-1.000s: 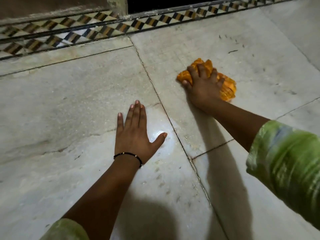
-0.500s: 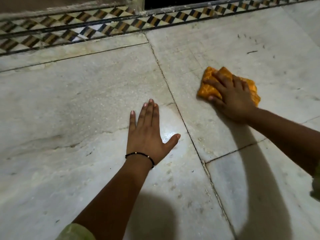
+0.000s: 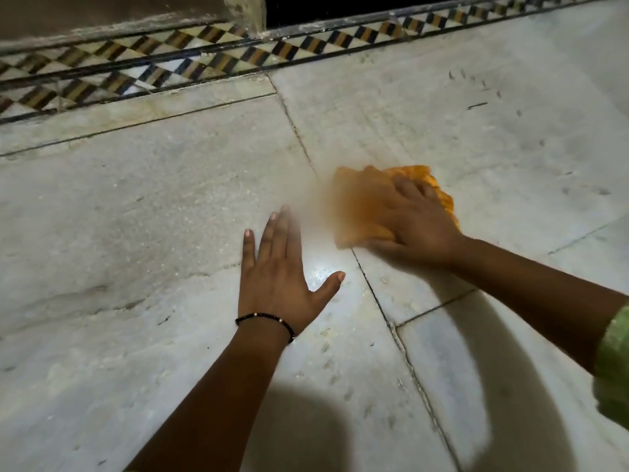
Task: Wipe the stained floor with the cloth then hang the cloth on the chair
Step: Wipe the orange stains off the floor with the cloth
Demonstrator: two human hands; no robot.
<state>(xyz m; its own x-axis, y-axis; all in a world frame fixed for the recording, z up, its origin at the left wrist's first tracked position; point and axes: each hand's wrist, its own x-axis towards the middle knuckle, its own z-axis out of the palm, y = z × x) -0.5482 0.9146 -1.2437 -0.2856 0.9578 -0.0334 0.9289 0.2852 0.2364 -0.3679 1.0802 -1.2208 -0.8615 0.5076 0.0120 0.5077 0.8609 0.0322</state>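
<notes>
An orange cloth point(image 3: 360, 199) lies bunched on the pale marble floor point(image 3: 136, 206), its left part smeared by motion blur. My right hand point(image 3: 415, 226) presses down on the cloth and grips it, fingers pointing left. My left hand point(image 3: 279, 274) rests flat on the floor just left of the cloth, fingers spread, a black bead bracelet on the wrist. Small dark specks point(image 3: 476, 105) mark the slab at the far right. No chair is in view.
A patterned tile border point(image 3: 204, 63) of black, yellow and white triangles runs along the far edge, with a wall base and a dark opening point(image 3: 340, 8) behind it. Floor joints cross between the slabs. My shadow falls over the near floor.
My right hand has swept the cloth left and nearer, toward my left hand. The left hand stays flat on the floor.
</notes>
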